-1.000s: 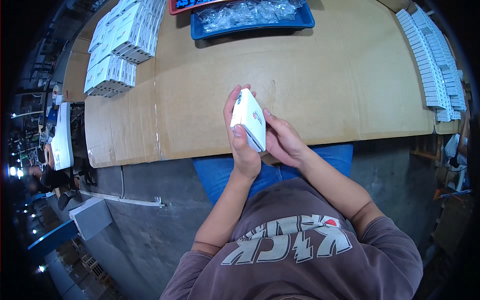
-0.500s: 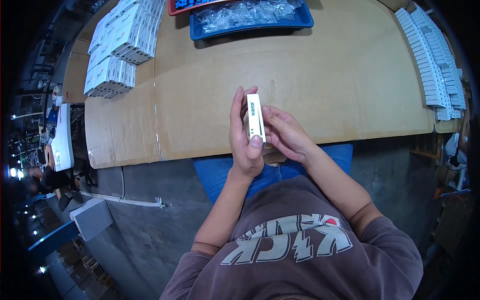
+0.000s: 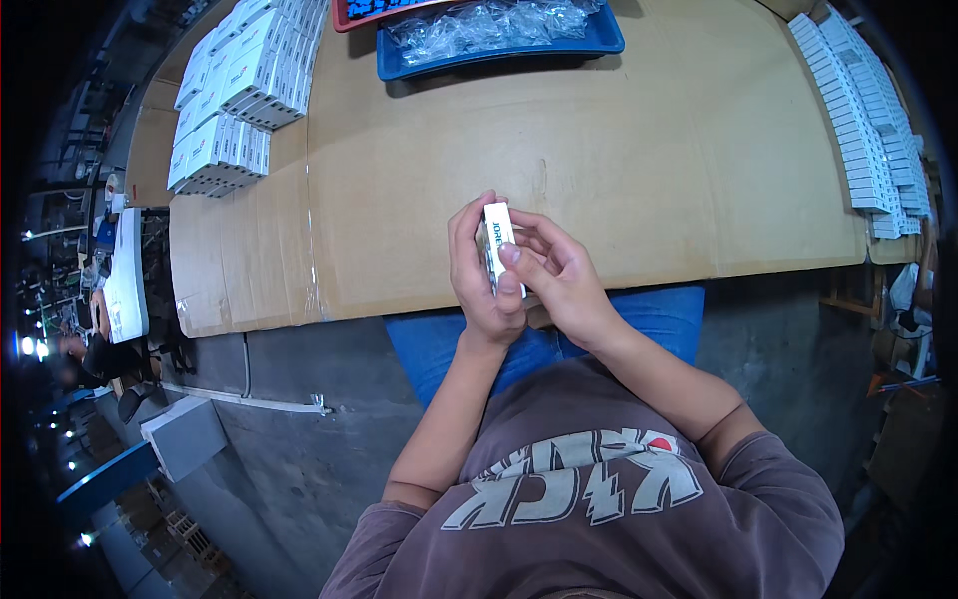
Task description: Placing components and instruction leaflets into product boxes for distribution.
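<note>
A small white cardboard box (image 3: 496,224) stands on edge between my two hands, just above the near edge of the table. My left hand (image 3: 481,275) wraps its left side, with the thumb over the near end. From the right, my right hand (image 3: 566,281) closes on the same box, its thumb pressed on the narrow printed face and its fingers behind the right side. The box's far-side faces are hidden by my fingers.
Stacked white boxes (image 3: 228,95) stand at the table's far left, and more white boxes (image 3: 856,120) line the far right. A blue tray (image 3: 499,64) of clear plastic pieces and a red tray (image 3: 349,22) with blue parts sit at the back. Brown cardboard (image 3: 639,170) covers the table.
My right hand has shifted from beside the box to gripping it, its thumb now on the narrow face. The box has moved slightly left and toward me.
</note>
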`<state>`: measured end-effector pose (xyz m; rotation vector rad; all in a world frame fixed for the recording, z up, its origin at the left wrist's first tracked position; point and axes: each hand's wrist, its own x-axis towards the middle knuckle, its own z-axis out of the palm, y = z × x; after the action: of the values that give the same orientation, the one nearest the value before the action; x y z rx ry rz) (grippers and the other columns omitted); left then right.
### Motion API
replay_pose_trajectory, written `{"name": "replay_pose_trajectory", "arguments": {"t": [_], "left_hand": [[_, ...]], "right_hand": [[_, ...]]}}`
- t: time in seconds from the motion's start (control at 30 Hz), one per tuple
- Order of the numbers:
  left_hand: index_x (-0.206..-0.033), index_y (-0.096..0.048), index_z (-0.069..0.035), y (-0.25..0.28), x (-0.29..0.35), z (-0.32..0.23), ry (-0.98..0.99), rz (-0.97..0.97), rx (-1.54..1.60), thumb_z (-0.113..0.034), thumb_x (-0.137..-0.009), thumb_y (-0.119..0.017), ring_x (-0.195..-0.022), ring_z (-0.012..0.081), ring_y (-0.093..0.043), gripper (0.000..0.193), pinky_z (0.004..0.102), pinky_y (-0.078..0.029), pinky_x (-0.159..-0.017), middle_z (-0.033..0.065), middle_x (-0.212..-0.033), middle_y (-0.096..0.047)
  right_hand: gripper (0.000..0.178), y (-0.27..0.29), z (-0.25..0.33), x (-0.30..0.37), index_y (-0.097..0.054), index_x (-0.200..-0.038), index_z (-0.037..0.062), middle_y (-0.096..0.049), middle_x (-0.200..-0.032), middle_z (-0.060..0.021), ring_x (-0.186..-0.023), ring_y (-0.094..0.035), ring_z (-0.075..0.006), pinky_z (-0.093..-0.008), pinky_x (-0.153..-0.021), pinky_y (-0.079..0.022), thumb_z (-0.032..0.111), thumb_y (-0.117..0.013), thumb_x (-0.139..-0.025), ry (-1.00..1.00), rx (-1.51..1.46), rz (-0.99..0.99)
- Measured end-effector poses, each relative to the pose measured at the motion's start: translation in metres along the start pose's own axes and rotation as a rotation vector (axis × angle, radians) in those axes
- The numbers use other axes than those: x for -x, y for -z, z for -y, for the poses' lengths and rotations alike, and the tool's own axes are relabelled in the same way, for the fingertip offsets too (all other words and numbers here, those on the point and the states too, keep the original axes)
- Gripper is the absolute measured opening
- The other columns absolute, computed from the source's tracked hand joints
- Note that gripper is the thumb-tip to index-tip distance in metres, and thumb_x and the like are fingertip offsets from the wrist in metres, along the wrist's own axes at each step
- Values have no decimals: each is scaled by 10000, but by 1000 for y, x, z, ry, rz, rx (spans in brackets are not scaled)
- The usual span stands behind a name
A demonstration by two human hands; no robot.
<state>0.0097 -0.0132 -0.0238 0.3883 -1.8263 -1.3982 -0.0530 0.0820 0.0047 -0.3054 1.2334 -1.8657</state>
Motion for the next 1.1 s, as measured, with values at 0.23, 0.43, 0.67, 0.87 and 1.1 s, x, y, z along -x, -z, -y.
{"name": "replay_pose_trajectory", "arguments": {"t": [0.23, 0.43, 0.67, 0.87, 1.1], "left_hand": [[-1341, -540, 120, 2, 4, 3, -53, -74, -3, -561, -970, -400, -1178, 351, -605, 789, 451, -486, -1020, 259, -1266, -583], [-1336, -537, 124, 2, 6, 6, -24, -89, 86, -573, -959, -398, -1188, 350, -597, 805, 449, -477, -1033, 261, -1291, -575], [-1632, -171, 82, 4, -3, 9, -25, 80, -103, -872, -915, -415, -1247, 333, -561, 1218, 443, -434, -1109, 249, -1506, -398], [-1648, -209, -8, 3, -5, 2, 386, 40, 344, -863, -945, -363, -1432, 298, -469, 1117, 442, -369, -1195, 190, -1562, -443], [-1528, -437, -77, -9, -2, -26, 877, 107, 768, -678, -1090, -262, -1283, 262, -624, 764, 418, -523, -1078, 147, -1409, -604]], "right_hand": [[523, -4, -9, 8, -485, -1516, -77, -626, -1344, -155, -1240, -594, -178, -302, -1048, -471, 233, -576, -1105, 133, 206, 30], [519, -4, -6, 11, -490, -1522, -57, -631, -1329, -151, -1238, -587, -181, -314, -1064, -460, 259, -550, -1115, 156, 243, 43], [623, 7, 17, -2, -434, -1580, -12, -619, -1357, -136, -1210, -571, -158, -313, -1058, -458, 418, -485, -1132, -106, 86, 96], [739, 40, 23, -8, -442, -1595, 61, -478, -1520, -195, -1344, -518, -288, -383, -1117, -445, 351, -712, -972, 146, 483, 256], [838, 55, 33, -17, -563, -1507, 88, -440, -1579, -245, -1432, -490, -398, -520, -1123, -465, 391, -862, -786, 762, 1055, 167]]}}
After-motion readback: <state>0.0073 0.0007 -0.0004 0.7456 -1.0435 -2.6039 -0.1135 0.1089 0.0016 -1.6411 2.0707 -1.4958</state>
